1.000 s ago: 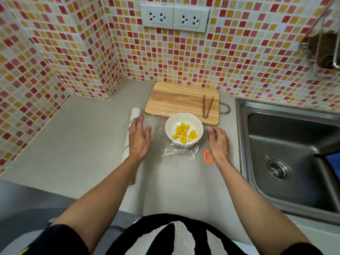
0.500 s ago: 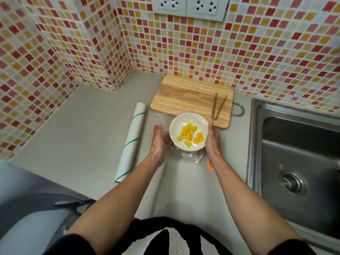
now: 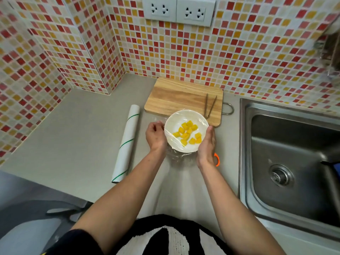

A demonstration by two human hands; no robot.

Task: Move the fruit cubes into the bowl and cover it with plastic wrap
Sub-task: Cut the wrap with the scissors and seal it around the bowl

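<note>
A white bowl [image 3: 176, 124] holds several yellow fruit cubes [image 3: 187, 134] and sits on the grey counter just in front of the cutting board. Clear plastic wrap [image 3: 181, 156] is stretched over the bowl's top and bunches below its near side. My left hand [image 3: 155, 136] is curled against the bowl's left side, gripping the wrap there. My right hand [image 3: 207, 144] cups the bowl's right side, fingers wrapped around the rim and film.
A wooden cutting board [image 3: 176, 96] with tongs [image 3: 210, 105] lies behind the bowl. A roll of wrap [image 3: 127, 140] lies to the left. An orange-handled item [image 3: 217, 159] peeks out by my right wrist. A steel sink [image 3: 290, 159] is at right.
Both hands came in from flat on the counter to the bowl's sides and now hold the wrap against it. The view has moved closer.
</note>
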